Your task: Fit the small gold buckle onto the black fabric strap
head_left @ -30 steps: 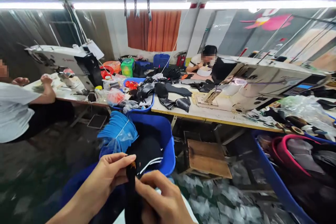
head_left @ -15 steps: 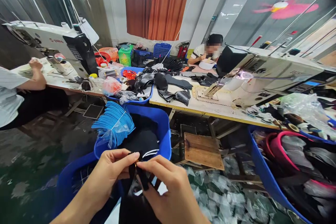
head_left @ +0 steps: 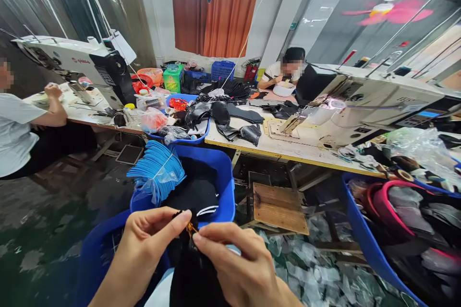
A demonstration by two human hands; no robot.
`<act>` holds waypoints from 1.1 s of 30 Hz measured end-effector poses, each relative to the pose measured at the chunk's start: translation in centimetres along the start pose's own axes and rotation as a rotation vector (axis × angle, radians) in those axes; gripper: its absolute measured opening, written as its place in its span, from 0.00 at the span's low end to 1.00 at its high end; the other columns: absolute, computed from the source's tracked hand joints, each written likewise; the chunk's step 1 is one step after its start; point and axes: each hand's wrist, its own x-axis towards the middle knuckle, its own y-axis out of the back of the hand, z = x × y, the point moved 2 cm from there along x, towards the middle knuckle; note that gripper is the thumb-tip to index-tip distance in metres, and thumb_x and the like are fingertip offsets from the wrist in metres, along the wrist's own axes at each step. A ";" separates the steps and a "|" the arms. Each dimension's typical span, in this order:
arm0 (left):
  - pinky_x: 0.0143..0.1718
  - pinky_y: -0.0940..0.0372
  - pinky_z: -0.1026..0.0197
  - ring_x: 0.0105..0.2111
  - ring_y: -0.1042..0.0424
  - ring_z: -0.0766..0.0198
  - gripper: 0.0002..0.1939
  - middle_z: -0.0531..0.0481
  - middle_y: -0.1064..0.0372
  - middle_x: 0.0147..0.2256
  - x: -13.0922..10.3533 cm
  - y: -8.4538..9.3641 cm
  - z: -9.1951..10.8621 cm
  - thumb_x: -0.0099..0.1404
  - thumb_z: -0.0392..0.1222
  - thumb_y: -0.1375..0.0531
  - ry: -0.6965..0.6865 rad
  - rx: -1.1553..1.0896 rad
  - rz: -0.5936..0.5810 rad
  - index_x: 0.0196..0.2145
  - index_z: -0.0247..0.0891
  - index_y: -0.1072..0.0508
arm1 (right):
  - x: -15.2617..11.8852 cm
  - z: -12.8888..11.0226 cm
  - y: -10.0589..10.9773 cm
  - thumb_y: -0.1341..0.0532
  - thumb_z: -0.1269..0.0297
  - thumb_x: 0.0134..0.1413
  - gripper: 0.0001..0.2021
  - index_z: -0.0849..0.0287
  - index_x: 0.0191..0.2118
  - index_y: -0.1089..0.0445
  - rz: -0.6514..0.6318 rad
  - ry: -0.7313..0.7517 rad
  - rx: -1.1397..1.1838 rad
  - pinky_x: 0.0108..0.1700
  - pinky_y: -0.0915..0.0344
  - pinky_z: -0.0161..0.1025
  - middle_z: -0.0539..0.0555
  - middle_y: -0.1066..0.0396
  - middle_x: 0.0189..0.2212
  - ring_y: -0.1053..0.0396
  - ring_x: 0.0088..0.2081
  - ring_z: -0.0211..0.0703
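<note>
My left hand [head_left: 147, 244] pinches the top edge of a black fabric piece [head_left: 196, 278] between thumb and forefinger. The cloth hangs down below both hands toward my lap. A small orange-gold strand [head_left: 190, 228] shows at its upper edge, beside my left thumb tip. My right hand [head_left: 239, 259] has thumb and forefinger closed at the strand's lower right end. Whether it is thread or a small metal piece I cannot tell. My right palm and curled fingers hide part of the cloth.
Ahead stands a blue bin [head_left: 225, 182] with a blue bundled stack [head_left: 156, 168] and black pieces. Sewing machines [head_left: 382, 100] stand on the worktable [head_left: 306, 151]. A wooden stool [head_left: 279, 206] is under it. Another blue bin [head_left: 363, 230] is at right. Two people sit at the tables.
My right fingertips have moved a little right and down, away from my left thumb. More of the orange-gold strand shows between the hands, and the black cloth hangs straighter.
</note>
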 end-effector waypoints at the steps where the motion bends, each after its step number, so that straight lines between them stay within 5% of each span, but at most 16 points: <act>1: 0.24 0.39 0.69 0.22 0.36 0.69 0.15 0.55 0.30 0.19 -0.1 0.1 0.2 0.52 0.52 0.25 0.022 -0.049 0.001 0.21 0.38 0.19 | 0.0 0.1 -0.2 0.48 0.69 0.71 0.11 0.55 0.50 0.30 0.022 -0.031 0.007 0.34 0.30 0.31 0.53 0.21 0.41 0.21 0.36 0.35; 4: 0.30 0.30 0.69 0.26 0.28 0.66 0.16 0.54 0.22 0.24 0.2 0.7 1.4 0.47 0.55 0.23 0.017 -0.096 0.029 0.27 0.42 0.16 | 0.3 0.6 -1.0 0.39 0.63 0.66 0.19 0.50 0.60 0.36 0.095 -0.161 0.056 0.41 0.27 0.33 0.50 0.21 0.45 0.20 0.40 0.38; 8: 0.34 0.25 0.68 0.30 0.20 0.61 0.18 0.54 0.17 0.28 0.7 1.4 3.3 0.44 0.59 0.23 -0.073 -0.026 0.110 0.30 0.46 0.14 | 0.9 1.6 -1.6 0.38 0.73 0.58 0.35 0.45 0.68 0.48 0.156 -0.283 0.156 0.41 0.25 0.34 0.49 0.21 0.47 0.22 0.40 0.38; 11: 0.34 0.25 0.67 0.31 0.19 0.58 0.19 0.53 0.16 0.29 0.7 1.3 4.1 0.45 0.60 0.24 -0.128 0.060 0.199 0.30 0.47 0.14 | 1.9 1.6 -0.6 0.39 0.76 0.53 0.31 0.46 0.61 0.38 0.213 -0.286 0.208 0.45 0.26 0.38 0.51 0.23 0.47 0.25 0.43 0.42; 14: 0.34 0.25 0.66 0.30 0.20 0.58 0.19 0.54 0.16 0.29 0.5 0.7 4.3 0.44 0.62 0.24 -0.172 0.114 0.279 0.29 0.48 0.14 | 3.7 1.8 0.2 0.40 0.72 0.59 0.23 0.49 0.59 0.33 0.212 -0.325 0.395 0.45 0.27 0.39 0.54 0.24 0.49 0.26 0.43 0.42; 20: 0.28 0.29 0.70 0.24 0.28 0.65 0.21 0.57 0.22 0.21 0.1 -0.2 4.4 0.38 0.65 0.24 -0.149 0.126 0.328 0.25 0.50 0.15 | 7.4 3.2 -1.2 0.33 0.65 0.61 0.03 0.54 0.38 0.21 -0.030 -0.486 0.685 0.39 0.32 0.34 0.50 0.23 0.34 0.28 0.37 0.38; 28: 0.27 0.29 0.70 0.24 0.27 0.64 0.22 0.53 0.21 0.20 0.0 0.7 4.3 0.33 0.66 0.23 -0.011 0.135 0.232 0.23 0.50 0.14 | 8.2 3.2 -1.5 0.32 0.68 0.60 0.04 0.57 0.32 0.22 -0.166 -0.507 0.685 0.35 0.37 0.31 0.47 0.25 0.29 0.30 0.33 0.34; 33: 0.28 0.31 0.71 0.23 0.28 0.66 0.13 0.56 0.21 0.20 0.2 0.7 4.6 0.38 0.52 0.21 -0.020 0.131 0.214 0.23 0.51 0.14 | 8.7 3.1 -2.0 0.35 0.71 0.61 0.04 0.59 0.33 0.24 -0.145 -0.525 0.695 0.34 0.37 0.31 0.47 0.25 0.30 0.30 0.32 0.35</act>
